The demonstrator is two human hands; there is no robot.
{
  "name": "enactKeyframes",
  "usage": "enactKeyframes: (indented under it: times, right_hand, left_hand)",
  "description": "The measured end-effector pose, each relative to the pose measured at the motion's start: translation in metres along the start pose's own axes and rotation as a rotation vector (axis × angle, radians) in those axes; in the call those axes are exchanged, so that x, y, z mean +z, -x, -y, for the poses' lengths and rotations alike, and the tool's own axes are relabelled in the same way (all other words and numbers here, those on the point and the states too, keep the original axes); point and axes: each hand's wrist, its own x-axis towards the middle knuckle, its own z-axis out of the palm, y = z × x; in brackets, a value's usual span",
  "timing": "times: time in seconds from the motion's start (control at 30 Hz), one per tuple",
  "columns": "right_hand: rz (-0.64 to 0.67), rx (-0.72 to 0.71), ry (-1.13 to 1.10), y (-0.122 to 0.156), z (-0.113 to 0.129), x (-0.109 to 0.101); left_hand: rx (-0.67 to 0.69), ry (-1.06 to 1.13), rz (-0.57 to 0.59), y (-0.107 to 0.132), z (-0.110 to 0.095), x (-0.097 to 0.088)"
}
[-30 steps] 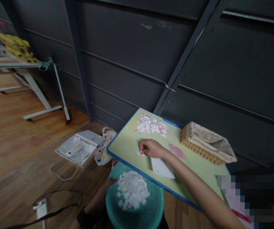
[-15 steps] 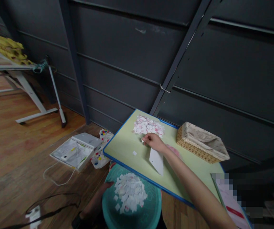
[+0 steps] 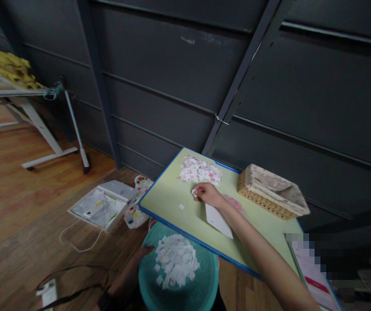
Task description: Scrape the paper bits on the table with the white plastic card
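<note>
My right hand [image 3: 209, 194] rests on the light green table [image 3: 172, 196] just in front of a heap of pink and white paper scraps [image 3: 199, 170]. It holds a white card [image 3: 218, 220] and pinches a small white scrap at the fingertips. One loose white scrap [image 3: 181, 207] lies on the table to the hand's left. My left hand [image 3: 145, 252] grips the rim of a teal basket [image 3: 201, 287] full of white paper pieces [image 3: 175, 261], held below the table's front edge.
A wicker basket with a cloth lining [image 3: 273, 191] stands at the back right of the table. A pink smear [image 3: 237, 204] marks the tabletop. On the wooden floor lie an open white box [image 3: 101, 206], a dotted bag [image 3: 136, 207] and cables [image 3: 72, 242].
My right hand moved from the table's front toward the scrap heap, leaving one white scrap behind on the table. The card swung with the hand. The teal basket stayed put.
</note>
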Motion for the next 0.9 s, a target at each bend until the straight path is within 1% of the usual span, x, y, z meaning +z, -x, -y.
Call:
enactKeyframes:
  times: [0.13, 0.2, 0.37, 0.47, 0.67, 0.77, 0.9]
  right_hand:
    - [0.029, 0.034, -0.071, 0.001, -0.002, 0.001]
    - [0.056, 0.042, -0.086, 0.002, -0.002, 0.0]
    - [0.059, 0.095, -0.097, 0.005, 0.002, -0.003]
    - [0.075, 0.131, -0.107, 0.007, 0.004, -0.004]
    - [0.033, 0.162, -0.048, 0.01, 0.005, -0.006]
    - [0.03, 0.132, 0.009, 0.013, 0.005, -0.007]
    - [0.032, 0.111, 0.135, 0.017, 0.009, -0.006]
  left_hand:
    - [-0.03, -0.012, 0.037, 0.005, -0.002, 0.004]
    - [-0.018, 0.005, 0.059, 0.005, -0.002, 0.004]
    - [-0.046, 0.023, 0.032, 0.005, -0.002, 0.003]
    - [-0.045, 0.032, 0.054, 0.008, -0.002, 0.006]
    - [-0.044, 0.01, 0.013, 0.014, -0.002, 0.012]
    - [-0.039, -0.008, 0.03, 0.013, -0.003, 0.011]
    - [-0.065, 0.003, -0.015, 0.01, -0.002, 0.007]
